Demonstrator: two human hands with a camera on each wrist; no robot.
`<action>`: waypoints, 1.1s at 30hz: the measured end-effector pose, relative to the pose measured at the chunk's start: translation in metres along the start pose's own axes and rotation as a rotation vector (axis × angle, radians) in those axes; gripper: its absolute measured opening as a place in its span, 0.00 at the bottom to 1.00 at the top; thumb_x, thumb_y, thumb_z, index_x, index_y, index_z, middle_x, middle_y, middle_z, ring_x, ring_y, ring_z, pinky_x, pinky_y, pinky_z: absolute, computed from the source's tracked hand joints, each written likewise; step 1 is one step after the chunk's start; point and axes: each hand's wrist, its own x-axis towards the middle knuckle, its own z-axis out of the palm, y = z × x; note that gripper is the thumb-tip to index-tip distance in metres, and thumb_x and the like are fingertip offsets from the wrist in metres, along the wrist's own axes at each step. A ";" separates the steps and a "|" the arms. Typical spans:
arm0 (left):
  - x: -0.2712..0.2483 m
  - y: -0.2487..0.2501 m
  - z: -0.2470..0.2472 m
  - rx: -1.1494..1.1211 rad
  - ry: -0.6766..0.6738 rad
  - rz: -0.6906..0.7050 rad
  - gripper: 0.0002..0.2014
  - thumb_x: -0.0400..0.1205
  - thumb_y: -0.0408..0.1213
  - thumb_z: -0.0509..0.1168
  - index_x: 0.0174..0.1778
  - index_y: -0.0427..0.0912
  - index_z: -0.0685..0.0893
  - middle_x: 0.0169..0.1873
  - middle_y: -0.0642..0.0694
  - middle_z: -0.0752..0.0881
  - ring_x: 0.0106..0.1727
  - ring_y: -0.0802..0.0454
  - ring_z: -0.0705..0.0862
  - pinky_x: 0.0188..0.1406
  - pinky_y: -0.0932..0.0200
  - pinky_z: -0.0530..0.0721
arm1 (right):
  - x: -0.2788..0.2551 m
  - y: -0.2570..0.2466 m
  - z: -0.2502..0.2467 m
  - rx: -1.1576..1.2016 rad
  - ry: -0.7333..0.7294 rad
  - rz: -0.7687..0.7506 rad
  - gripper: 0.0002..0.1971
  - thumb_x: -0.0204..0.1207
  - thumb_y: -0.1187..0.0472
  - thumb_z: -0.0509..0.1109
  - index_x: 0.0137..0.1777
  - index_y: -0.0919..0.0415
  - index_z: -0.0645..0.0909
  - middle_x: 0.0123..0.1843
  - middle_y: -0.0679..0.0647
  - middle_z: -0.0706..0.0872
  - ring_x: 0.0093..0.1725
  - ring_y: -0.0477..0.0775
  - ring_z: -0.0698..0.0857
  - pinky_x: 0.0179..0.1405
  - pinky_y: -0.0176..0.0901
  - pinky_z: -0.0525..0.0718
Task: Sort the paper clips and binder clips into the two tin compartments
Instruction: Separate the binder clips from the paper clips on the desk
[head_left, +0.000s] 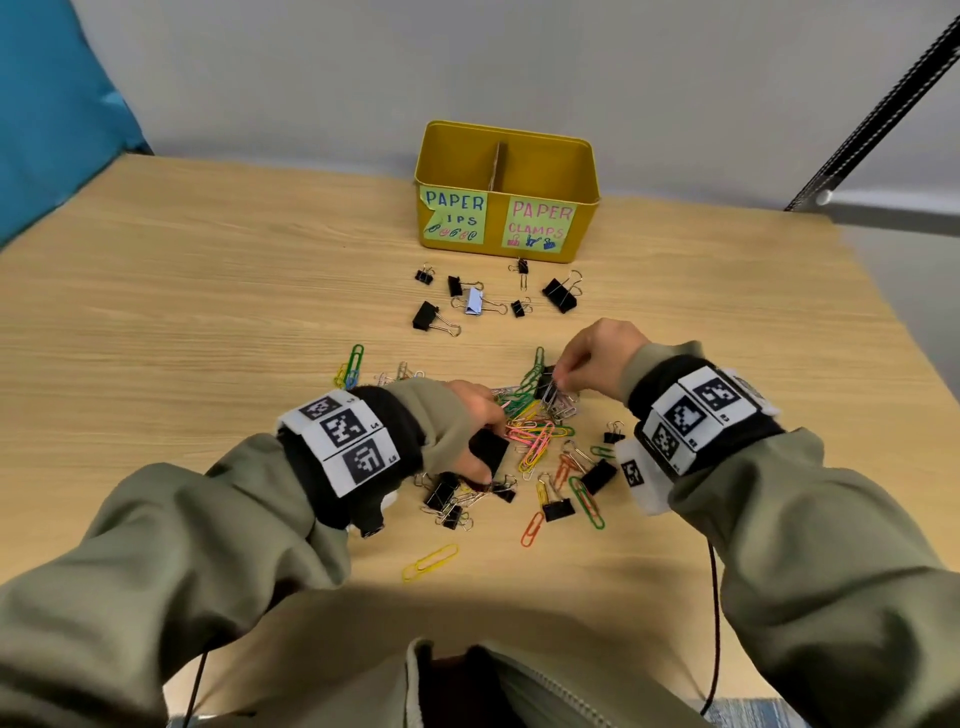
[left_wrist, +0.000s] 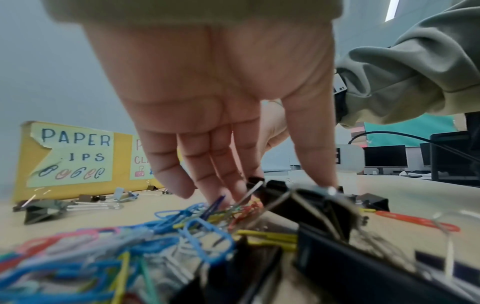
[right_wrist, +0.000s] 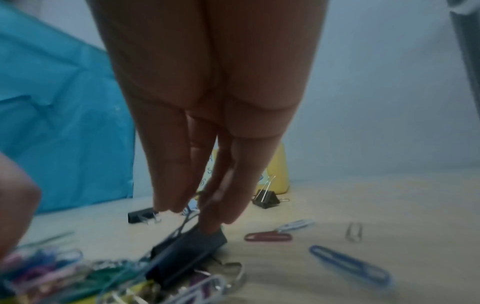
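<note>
Pinching a black binder clip with right hand fingertips, lifting it clear of the paper clip pile; left hand fingers extended, steadying that pile; yellow tin well beyond the pile, compartments waiting.

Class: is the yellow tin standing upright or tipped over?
Upright. The yellow tin stands on the table, mouth up, labels readable; its contents are hidden.

Soft even light; wrist views blurred, distorted.
</note>
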 end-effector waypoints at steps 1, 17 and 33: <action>-0.001 -0.001 -0.001 0.009 -0.021 -0.004 0.33 0.73 0.55 0.68 0.73 0.49 0.69 0.65 0.46 0.74 0.68 0.46 0.73 0.66 0.49 0.73 | 0.001 0.001 0.001 0.059 0.014 0.015 0.07 0.74 0.63 0.73 0.49 0.60 0.89 0.42 0.52 0.87 0.43 0.48 0.82 0.45 0.37 0.81; 0.018 -0.001 -0.013 -0.277 0.349 -0.107 0.42 0.72 0.49 0.73 0.78 0.41 0.61 0.73 0.43 0.69 0.74 0.45 0.68 0.76 0.50 0.68 | 0.003 -0.014 0.012 0.629 -0.127 -0.095 0.14 0.76 0.76 0.67 0.36 0.57 0.80 0.31 0.52 0.81 0.20 0.35 0.82 0.26 0.26 0.84; 0.011 -0.031 -0.011 -0.726 0.410 -0.103 0.22 0.77 0.35 0.70 0.67 0.37 0.79 0.35 0.53 0.79 0.28 0.68 0.78 0.30 0.82 0.76 | 0.000 -0.032 0.030 0.978 -0.164 -0.191 0.14 0.71 0.84 0.66 0.39 0.64 0.78 0.34 0.59 0.81 0.23 0.41 0.86 0.26 0.31 0.88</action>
